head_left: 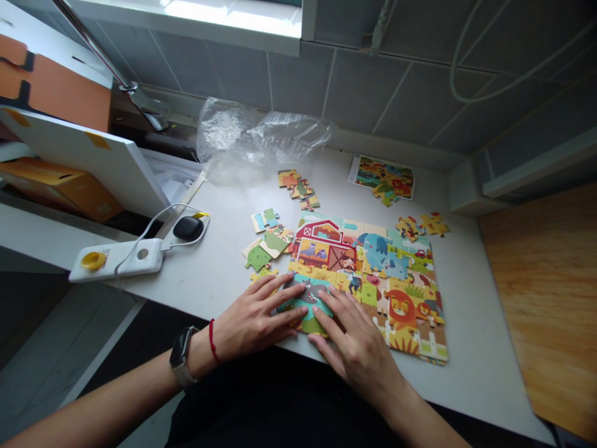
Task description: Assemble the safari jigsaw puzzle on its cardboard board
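An animal jigsaw puzzle [326,256] lies near the front edge of the table, with a red barn, blue elephants and an orange lion on it. My left hand [254,311] rests with fingers stretched out on the puzzle's lower left corner. From the other side, my right hand [352,336] touches the same corner, its fingers spread. Between the fingertips shows a teal puzzle section [313,290] with a grey animal on it. Neither hand is closed around a piece. Parts of the puzzle under the hands are hidden.
Loose green pieces [265,246] lie left of the puzzle, joined pieces [298,186] behind it, yellow ones [433,224] at the back right. A picture card [366,169] and crumpled plastic bags [261,134] lie farther back. A power strip [121,258] with cables sits left.
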